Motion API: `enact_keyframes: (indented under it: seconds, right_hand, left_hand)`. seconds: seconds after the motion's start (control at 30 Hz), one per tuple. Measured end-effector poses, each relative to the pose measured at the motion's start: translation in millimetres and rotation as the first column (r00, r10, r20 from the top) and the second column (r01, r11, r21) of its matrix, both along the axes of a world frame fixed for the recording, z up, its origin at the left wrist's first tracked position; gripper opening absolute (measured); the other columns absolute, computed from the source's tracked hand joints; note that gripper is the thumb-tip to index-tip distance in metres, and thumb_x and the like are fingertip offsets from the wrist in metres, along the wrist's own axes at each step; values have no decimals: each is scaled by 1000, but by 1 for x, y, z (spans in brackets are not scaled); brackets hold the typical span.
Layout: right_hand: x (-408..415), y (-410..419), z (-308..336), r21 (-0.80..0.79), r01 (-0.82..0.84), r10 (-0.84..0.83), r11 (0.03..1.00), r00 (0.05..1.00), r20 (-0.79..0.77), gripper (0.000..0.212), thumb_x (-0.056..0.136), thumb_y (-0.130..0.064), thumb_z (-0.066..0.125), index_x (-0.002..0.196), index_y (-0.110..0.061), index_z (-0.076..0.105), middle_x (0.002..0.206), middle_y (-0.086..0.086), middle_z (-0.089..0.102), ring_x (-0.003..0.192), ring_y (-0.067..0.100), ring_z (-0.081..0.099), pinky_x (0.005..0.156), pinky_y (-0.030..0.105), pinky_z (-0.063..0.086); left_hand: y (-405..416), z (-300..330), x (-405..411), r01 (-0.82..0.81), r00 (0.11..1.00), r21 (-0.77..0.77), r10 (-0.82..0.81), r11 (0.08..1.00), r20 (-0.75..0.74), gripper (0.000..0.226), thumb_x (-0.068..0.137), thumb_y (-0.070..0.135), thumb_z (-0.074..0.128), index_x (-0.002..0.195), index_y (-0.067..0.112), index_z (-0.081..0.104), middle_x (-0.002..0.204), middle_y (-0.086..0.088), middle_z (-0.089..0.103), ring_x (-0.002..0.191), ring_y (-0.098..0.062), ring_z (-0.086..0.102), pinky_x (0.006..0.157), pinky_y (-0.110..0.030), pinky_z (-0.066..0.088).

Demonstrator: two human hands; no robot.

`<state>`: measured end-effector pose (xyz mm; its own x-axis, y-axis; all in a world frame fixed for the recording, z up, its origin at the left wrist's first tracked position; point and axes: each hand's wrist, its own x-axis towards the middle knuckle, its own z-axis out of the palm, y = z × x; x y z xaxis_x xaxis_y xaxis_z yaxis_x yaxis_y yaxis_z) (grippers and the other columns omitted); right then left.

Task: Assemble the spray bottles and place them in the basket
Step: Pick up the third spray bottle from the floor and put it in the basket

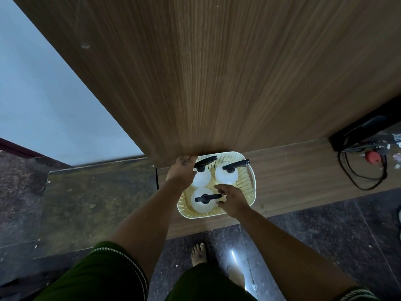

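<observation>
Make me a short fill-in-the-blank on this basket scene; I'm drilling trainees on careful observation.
1. The cream basket holds ___ white spray bottles.
2. Each bottle's spray head is coloured ___.
3. The right hand is at the nozzle of the ___ bottle.
4. The left hand rests on the basket's ___ corner.

Missing words: three; black; nearest; far left

This looks like a room in a home. A tall brown wood-grain panel point(217, 72) stands on a low wooden ledge point(303, 177) above a dark polished stone floor point(325, 235). The person stands barefoot point(198, 254). A black cable point(360, 181) with a red plug point(373, 156) lies on the ledge.
</observation>
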<state>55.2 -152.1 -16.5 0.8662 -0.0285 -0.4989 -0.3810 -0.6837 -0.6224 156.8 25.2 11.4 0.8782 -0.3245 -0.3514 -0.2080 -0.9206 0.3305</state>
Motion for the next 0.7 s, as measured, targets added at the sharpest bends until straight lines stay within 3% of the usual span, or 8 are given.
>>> enact_keyframes:
  seconds: [0.1, 0.23, 0.37, 0.5, 0.6, 0.7]
  right_hand:
    - [-2, -8, 5, -9, 33, -33, 999, 999, -11, 63, 73, -5, 76, 131, -19, 53, 126, 9, 61, 117, 18, 58, 92, 23, 46]
    - [-5, -21, 15, -36, 78, -77, 996, 997, 20, 63, 76, -4, 71, 133, -18, 50, 127, 10, 59, 117, 19, 57, 88, 19, 43]
    - [-16, -33, 21, -69, 148, -143, 987, 987, 74, 55, 80, -7, 67, 131, -18, 51, 127, 10, 57, 115, 22, 58, 92, 27, 48]
    - [-41, -49, 24, -105, 261, -238, 960, 952, 191, 41, 82, -9, 61, 121, -17, 55, 122, 8, 56, 105, 26, 60, 87, 35, 53]
    - [-71, -65, 23, -90, 330, -298, 940, 919, 257, 38, 80, -5, 58, 117, -13, 56, 119, 10, 55, 101, 28, 57, 86, 36, 51]
    - [-112, -83, 16, -79, 380, -350, 922, 902, 254, 35, 78, -4, 59, 112, -10, 58, 117, 12, 55, 98, 32, 58, 82, 37, 52]
  left_hand:
    - [4, 0, -8, -12, 998, 14, 11, 1000, 64, 60, 94, 34, 52, 146, 17, 29, 148, -4, 37, 136, -27, 32, 102, -42, 40]
    - [3, -1, -29, -35, 994, -77, 42, 996, 99, 62, 93, 43, 50, 145, 15, 31, 148, -5, 37, 136, -27, 33, 105, -40, 39]
    - [-4, -2, -56, 2, 972, -127, 27, 992, 232, 62, 93, 49, 43, 139, 9, 42, 140, -12, 49, 131, -31, 43, 109, -45, 38]
    - [-22, 5, -86, 45, 900, -134, 18, 990, 435, 50, 94, 46, 43, 131, 13, 50, 132, -5, 56, 126, -26, 50, 117, -49, 19]
    - [-43, 8, -115, 51, 894, -168, 30, 985, 447, 47, 91, 43, 49, 127, 13, 52, 132, -7, 55, 126, -27, 47, 116, -55, 15]
    - [-67, 7, -150, 162, 876, -173, -61, 972, 478, 47, 88, 41, 52, 125, 12, 52, 132, -11, 54, 126, -27, 40, 113, -58, 18]
